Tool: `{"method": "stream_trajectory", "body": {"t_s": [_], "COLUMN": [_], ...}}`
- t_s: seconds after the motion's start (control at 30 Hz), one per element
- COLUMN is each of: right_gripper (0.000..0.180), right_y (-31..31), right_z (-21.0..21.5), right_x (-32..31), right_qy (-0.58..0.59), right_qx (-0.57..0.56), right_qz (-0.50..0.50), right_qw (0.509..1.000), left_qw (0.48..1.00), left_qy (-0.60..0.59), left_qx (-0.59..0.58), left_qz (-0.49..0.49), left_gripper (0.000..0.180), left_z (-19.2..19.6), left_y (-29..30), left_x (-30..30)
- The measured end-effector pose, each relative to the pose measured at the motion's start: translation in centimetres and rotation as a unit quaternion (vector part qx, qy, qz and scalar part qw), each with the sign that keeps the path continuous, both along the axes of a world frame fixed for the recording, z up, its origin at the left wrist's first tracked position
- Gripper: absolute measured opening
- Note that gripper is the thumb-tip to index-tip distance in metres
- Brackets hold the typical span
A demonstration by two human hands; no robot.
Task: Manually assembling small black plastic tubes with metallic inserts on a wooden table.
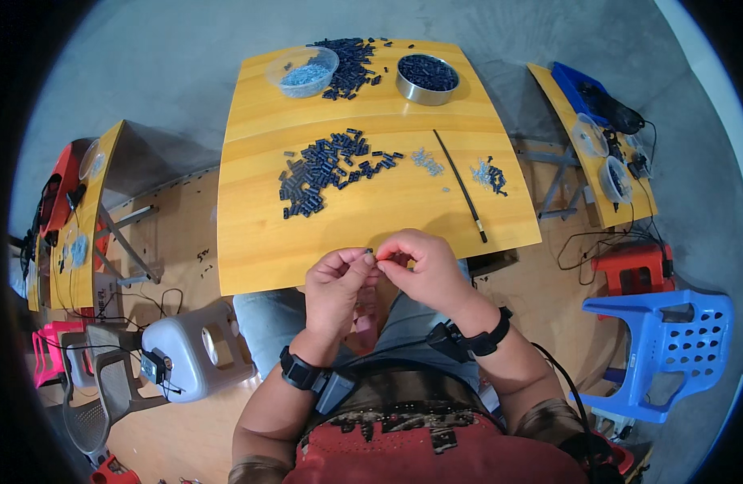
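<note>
Head view, hands: the left hand (337, 284) and right hand (424, 270) meet just past the near edge of the bench (258, 242), fingers pressed together, pinching a small dark part (370, 252) between the two hands.
Bench top: yellow wood; a loose heap of small black parts (327, 169) lies in the middle, well apart from the hands.
Right of heap: a thin black rod (460, 185) lies slantwise, with a small scatter of grey bits (426, 161) beside it.
Far edge: a clear plastic bowl (303, 71) of pale pieces, a second black pile (351, 64), and a round metal tin (427, 78) filled with dark parts.
Room: grey concrete floor (178, 73); more yellow benches at either side.
Right side: a blue plastic chair (661, 347) and a red stool (633, 270).
Left side: a white plastic stool (195, 351) lying on its side.
</note>
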State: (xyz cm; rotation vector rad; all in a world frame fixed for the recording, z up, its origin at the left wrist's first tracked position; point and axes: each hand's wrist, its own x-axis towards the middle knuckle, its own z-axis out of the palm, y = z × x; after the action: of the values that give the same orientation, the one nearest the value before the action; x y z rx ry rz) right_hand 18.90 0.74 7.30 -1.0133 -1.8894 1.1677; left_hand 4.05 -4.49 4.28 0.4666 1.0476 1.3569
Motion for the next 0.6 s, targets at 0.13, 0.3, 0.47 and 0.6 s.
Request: {"method": "stream_trajectory", "body": {"t_s": [0.13,0.3,0.47,0.6], "right_gripper": [0.006,0.008,0.010,0.010], "right_y": [-0.5,-0.6,-0.6,-0.8], "right_z": [-0.4,-0.1,2.0,2.5], "right_x": [0.2,0.9,1.3,1.4], "right_qy": [0.027,0.104,0.021,-0.008], "right_qx": [-0.036,-0.099,0.037,0.088], "right_qz": [-0.003,-0.011,0.001,0.042], "right_qw": [0.999,0.990,0.999,0.995], "left_qw": [1.000,0.998,0.994,0.993], "left_qy": [0.001,-0.010,0.005,0.017], "left_qx": [0.010,0.044,0.078,0.076], "left_qz": [-0.014,-0.042,-0.077,-0.091], "left_gripper": [0.012,0.015,0.016,0.014], "left_z": [0.0,0.3,-0.1,0.5], "left_y": [-0.4,-0.8,-1.4,-1.7], "left_x": [0.1,0.0,-0.3,-0.2]}}
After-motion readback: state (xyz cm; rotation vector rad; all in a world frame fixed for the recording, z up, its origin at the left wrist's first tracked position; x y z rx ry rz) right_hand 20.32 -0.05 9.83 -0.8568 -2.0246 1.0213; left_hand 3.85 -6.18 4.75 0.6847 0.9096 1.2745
